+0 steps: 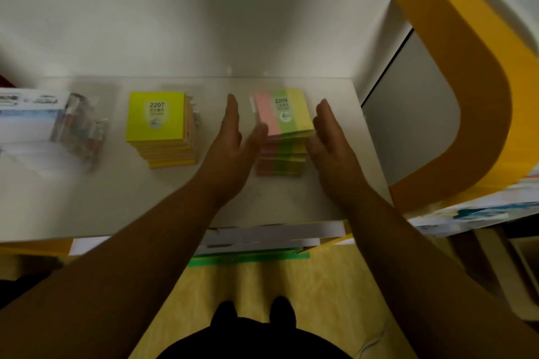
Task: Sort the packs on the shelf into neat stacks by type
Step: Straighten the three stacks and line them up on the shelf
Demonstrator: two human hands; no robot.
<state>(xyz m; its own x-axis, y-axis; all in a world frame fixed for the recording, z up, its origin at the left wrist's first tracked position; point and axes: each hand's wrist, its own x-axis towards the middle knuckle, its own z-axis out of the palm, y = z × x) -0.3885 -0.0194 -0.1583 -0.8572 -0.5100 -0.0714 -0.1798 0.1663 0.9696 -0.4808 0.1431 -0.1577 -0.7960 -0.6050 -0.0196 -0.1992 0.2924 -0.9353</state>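
Head view looks down on a white shelf (175, 198), and every place here is given from the striped stack (287, 116), the pile of pink, green and yellow packs with "2209" on top, which stands on the right part of the shelf. Far to the left of the striped stack lies a white printed pack (26, 125), cut by the picture edge. Beside it, also far left of the stack, is a clear bag (78, 131) of small items too blurred to name. Nearer, but well apart to the left of the striped stack, stands the yellow stack (156, 116) marked "2207", its lower packs a little shifted.

Just left of the striped stack is the left hand (230, 140), open with straight fingers and gripping nothing. Its thumb reaches the stack's left side, but blur hides whether it touches. Just right of the stack is the right hand (332, 140), also flat and open, its palm turned to the stack's right side. Both forearms cover the shelf in front of the stack. Right of the stack rises a curved yellow frame (472, 73), and under that lie blurred papers (481, 210).
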